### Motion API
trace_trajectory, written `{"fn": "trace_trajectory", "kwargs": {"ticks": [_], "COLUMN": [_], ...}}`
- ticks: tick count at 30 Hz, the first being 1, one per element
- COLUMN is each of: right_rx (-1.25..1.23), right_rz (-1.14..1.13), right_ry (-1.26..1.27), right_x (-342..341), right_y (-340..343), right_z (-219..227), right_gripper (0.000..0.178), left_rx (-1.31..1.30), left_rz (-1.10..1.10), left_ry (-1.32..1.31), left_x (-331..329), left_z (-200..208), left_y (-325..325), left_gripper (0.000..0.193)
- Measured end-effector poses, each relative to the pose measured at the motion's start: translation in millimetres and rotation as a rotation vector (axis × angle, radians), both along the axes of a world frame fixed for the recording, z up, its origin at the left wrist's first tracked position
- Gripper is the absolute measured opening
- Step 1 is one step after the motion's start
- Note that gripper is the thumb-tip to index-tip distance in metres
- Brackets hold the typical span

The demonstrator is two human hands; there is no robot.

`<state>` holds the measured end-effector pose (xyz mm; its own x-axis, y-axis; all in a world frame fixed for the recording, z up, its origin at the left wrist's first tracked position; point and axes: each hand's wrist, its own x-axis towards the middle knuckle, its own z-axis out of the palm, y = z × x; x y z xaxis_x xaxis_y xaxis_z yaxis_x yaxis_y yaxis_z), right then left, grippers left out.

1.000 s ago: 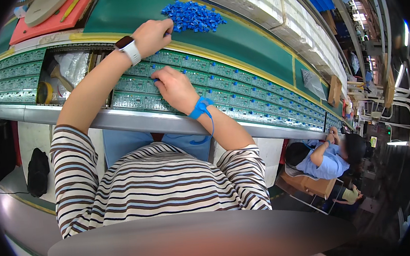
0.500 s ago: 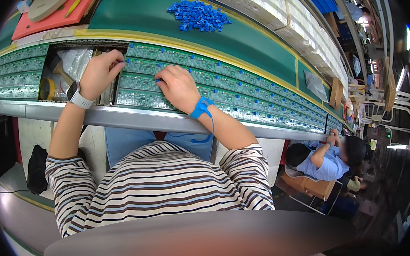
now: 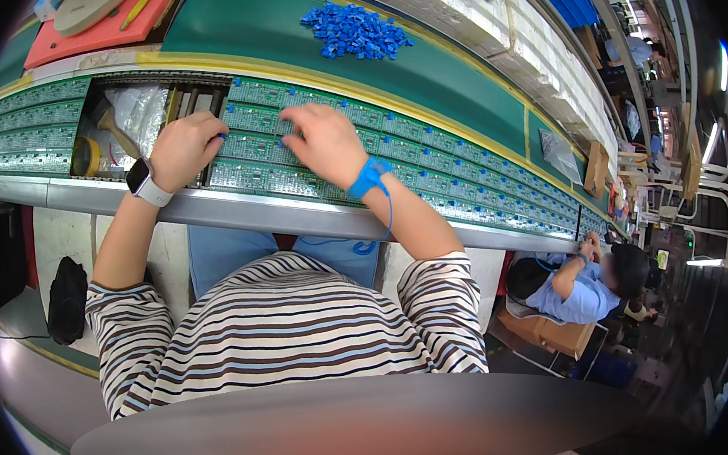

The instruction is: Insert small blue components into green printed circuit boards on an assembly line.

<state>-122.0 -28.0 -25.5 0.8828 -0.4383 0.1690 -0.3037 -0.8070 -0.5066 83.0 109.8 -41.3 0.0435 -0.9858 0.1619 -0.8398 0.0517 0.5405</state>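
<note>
Both hands rested on a long row of green printed circuit boards (image 3: 324, 158), flat rectangular panels studded with small pale parts, which ran along a conveyor edged by a smooth grey metal rail (image 3: 234, 210). The left hand (image 3: 185, 149), with a white-strapped watch (image 3: 147, 186) at its wrist, lay curled at the left end of the nearest panel, its fingertips bent down onto the board beside a small blue piece; whether it pinched anything could not be told. The right hand (image 3: 323, 143) pressed palm-down on the panel just beside it, fingers spread and flat, gripping nothing that showed. A blue fabric wrist strap (image 3: 368, 176) circled the right wrist, its coiled cord hanging over the rail.

To the left of the left hand a gap in the row showed crinkled clear plastic bags (image 3: 137, 108) and a yellow roll of tape (image 3: 85, 155). Beyond the boards, on a smooth green mat (image 3: 280, 29), lay a loose heap of small blue plastic parts (image 3: 355, 31). At the far left corner sat a red tray (image 3: 83, 31) holding a pale oval object.
</note>
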Motion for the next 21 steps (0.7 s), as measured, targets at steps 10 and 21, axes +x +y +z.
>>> {"fn": "trace_trajectory", "kwargs": {"ticks": [10, 21], "right_rx": [-0.408, -0.272], "right_rz": [-0.276, -0.29], "right_ry": [-0.086, -0.096], "right_x": [26.5, 19.3], "right_y": [-95.2, -105.3], "right_z": [-26.2, -31.1], "right_gripper": [0.019, 0.01], "left_rx": [-0.011, 0.138], "left_rz": [0.023, 0.126], "left_ry": [-0.067, 0.329], "left_x": [-6.9, -11.0], "left_z": [8.1, 17.0], "left_y": [-0.4, 4.0], "left_gripper": [0.017, 0.022]}}
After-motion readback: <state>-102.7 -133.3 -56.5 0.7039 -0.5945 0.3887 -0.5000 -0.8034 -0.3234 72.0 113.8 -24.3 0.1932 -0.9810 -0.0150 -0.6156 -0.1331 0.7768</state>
